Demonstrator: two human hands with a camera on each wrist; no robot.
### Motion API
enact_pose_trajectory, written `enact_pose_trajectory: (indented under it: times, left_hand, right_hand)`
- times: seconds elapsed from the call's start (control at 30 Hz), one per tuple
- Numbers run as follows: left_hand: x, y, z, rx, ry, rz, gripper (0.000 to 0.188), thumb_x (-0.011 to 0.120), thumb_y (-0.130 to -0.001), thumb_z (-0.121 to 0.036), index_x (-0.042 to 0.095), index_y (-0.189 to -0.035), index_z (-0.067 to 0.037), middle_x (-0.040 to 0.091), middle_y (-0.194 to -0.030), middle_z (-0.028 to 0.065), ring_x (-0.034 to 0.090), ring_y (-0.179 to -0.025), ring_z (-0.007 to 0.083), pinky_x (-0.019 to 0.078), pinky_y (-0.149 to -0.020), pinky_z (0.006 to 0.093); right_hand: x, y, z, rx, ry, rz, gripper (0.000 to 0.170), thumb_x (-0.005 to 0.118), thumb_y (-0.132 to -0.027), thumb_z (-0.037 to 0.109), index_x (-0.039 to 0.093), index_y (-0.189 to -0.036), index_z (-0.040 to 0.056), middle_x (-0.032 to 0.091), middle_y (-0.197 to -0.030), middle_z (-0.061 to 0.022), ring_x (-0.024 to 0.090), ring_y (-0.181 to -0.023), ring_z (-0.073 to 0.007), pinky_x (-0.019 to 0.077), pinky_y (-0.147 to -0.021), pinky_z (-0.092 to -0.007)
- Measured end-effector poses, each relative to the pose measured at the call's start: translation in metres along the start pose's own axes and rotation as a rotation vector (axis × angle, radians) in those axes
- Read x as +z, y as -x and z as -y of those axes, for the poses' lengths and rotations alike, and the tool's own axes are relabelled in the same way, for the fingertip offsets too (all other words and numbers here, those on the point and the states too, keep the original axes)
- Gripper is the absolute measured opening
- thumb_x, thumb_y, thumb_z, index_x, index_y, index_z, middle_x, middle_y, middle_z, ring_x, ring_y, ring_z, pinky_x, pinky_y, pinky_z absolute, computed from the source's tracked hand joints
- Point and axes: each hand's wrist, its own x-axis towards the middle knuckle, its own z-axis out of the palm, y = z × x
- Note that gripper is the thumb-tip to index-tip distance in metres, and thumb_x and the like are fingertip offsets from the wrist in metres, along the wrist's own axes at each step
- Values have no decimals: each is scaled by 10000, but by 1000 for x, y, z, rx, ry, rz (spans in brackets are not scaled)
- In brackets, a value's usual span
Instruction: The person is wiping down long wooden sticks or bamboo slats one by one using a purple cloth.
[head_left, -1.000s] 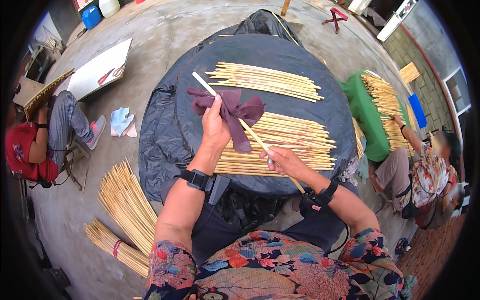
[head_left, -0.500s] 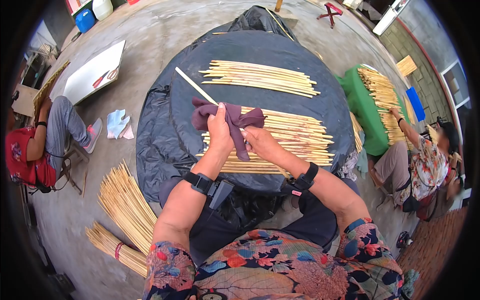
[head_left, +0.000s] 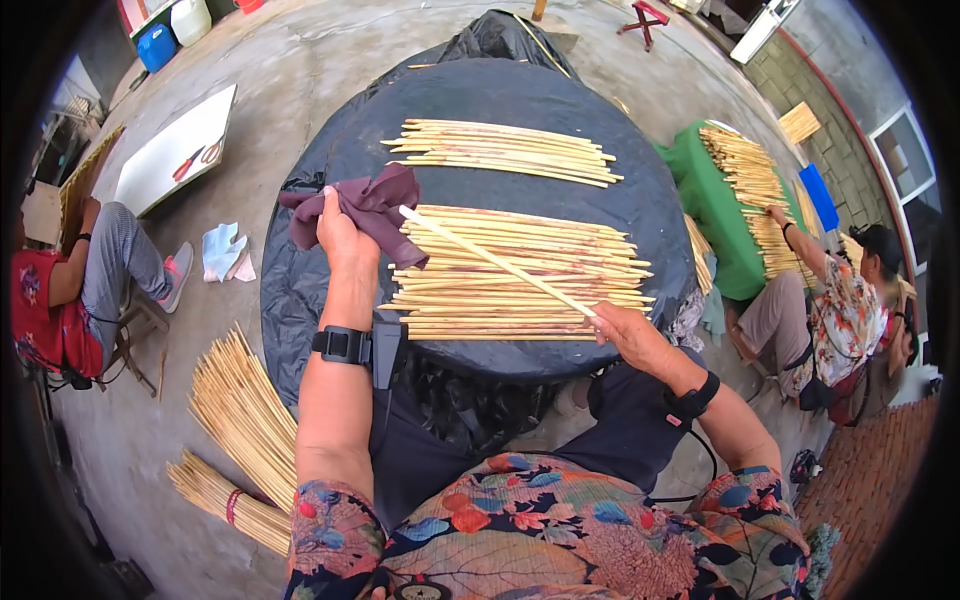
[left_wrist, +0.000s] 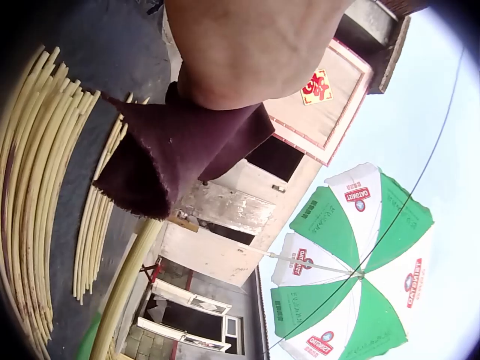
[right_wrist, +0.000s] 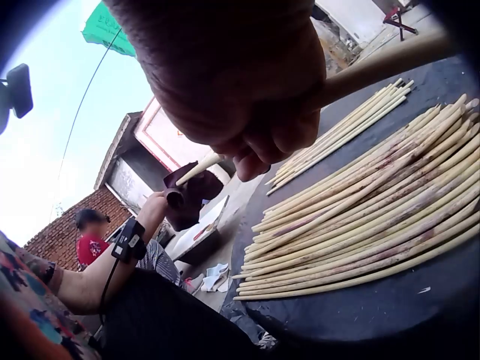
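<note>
The person's left grip (head_left: 347, 238) is closed around a dark purple, frayed-edged piece of cloth (head_left: 385, 200), which bunches out on both sides above the left part of the table. The right grip (head_left: 637, 335) holds a slim, pale-yellow stalk (head_left: 500, 265) with fingers curled round it; in the right-wrist view the stalk shows on both sides of them. It slants over a broad row of yellow, brown-streaked stalks (head_left: 530, 310), its pale tip right by the cloth — whether the two touch cannot be told.

That row lies side by side on a round table (head_left: 450, 90) covered with black plastic sheeting, with a narrower row of pale-yellow stalks (head_left: 500, 150) farther back. On the concrete floor to the left rest a loose sheaf of stalks (head_left: 240, 410) and a smaller bundle bound with a red tie (head_left: 210, 495) — one beside the other.
</note>
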Motion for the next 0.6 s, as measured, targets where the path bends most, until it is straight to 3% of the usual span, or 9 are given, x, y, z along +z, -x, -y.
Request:
enact_pose_trajectory:
  times: [0.03, 0.07, 0.1, 0.13, 0.2, 0.37, 0.47, 0.5, 0.6]
  left_hand:
    - [2, 4, 1, 3, 4, 1, 289, 424, -900, -281, 484, -1001, -17, 551, -1025, 118, 539, -947, 271, 411, -888, 431]
    - [4, 10, 6, -51, 37, 112, 330, 412, -902, -298, 469, -1051, -8, 533, -1077, 124, 510, -1002, 272, 373, -925, 423]
    - [11, 21, 10, -112, 68, 227, 375, 400, -904, -315, 454, -1101, 0, 516, -1129, 130, 480, -1057, 273, 334, -962, 415]
    - [18, 32, 14, -121, 67, 233, 375, 400, -904, -315, 454, -1101, 0, 516, -1129, 130, 480, -1057, 273, 334, -962, 415]
    - [32, 51, 18, -308, 83, 469, 456, 374, -908, -344, 403, -1184, 18, 462, -1215, 139, 417, -1139, 271, 274, -1002, 395]
    - [40, 74, 32, -446, 26, 610, 463, 339, -924, -339, 378, -1211, 23, 434, -1244, 128, 412, -1150, 246, 282, -998, 386]
    - [32, 74, 48, -370, -40, 522, 331, 408, -914, -274, 454, -1129, -27, 510, -1133, 81, 479, -1053, 193, 359, -929, 347]
    - [32, 76, 49, -356, -88, 507, 230, 438, -906, -229, 488, -1045, -52, 542, -1027, 45, 519, -949, 152, 407, -861, 311]
    - [27, 74, 53, -307, -216, 558, 183, 450, -902, -212, 493, -995, -60, 550, -964, 30, 536, -873, 124, 436, -800, 285]
  right_hand:
    - [-5, 5, -2, 60, -126, -53, 218, 378, -917, 206, 483, -843, 29, 455, -607, -59, 474, -579, -184, 398, -565, -321]
    - [-9, 8, -2, 120, -252, -109, 229, 374, -921, 215, 498, -875, 27, 452, -612, -47, 473, -580, -160, 399, -562, -310]
    - [-9, 7, -7, 161, -291, -134, 256, 365, -928, 236, 515, -925, 29, 457, -634, -19, 442, -564, -98, 385, -527, -254]
    - [-10, 3, -4, 168, -291, -143, 256, 365, -928, 236, 515, -925, 29, 457, -634, -19, 442, -564, -98, 385, -527, -254]
    - [-9, -18, 13, 193, -507, -137, 287, 346, -934, 284, 513, -952, 51, 456, -656, 17, 369, -520, -26, 316, -456, -159]
    - [16, -75, 37, 132, -621, -63, 286, 343, -934, 273, 510, -949, 42, 477, -643, -2, 376, -482, -40, 333, -435, -171]
    - [35, -100, 42, 148, -636, 6, 285, 342, -933, 265, 511, -939, 35, 485, -642, -18, 417, -508, -65, 371, -475, -191]
    - [40, -105, 42, 149, -633, 56, 291, 339, -934, 267, 509, -938, 31, 489, -646, -24, 446, -520, -71, 389, -487, -200]
    - [55, -112, 44, 113, -605, 75, 302, 335, -934, 270, 502, -935, 18, 490, -652, -33, 501, -558, -93, 425, -528, -228]
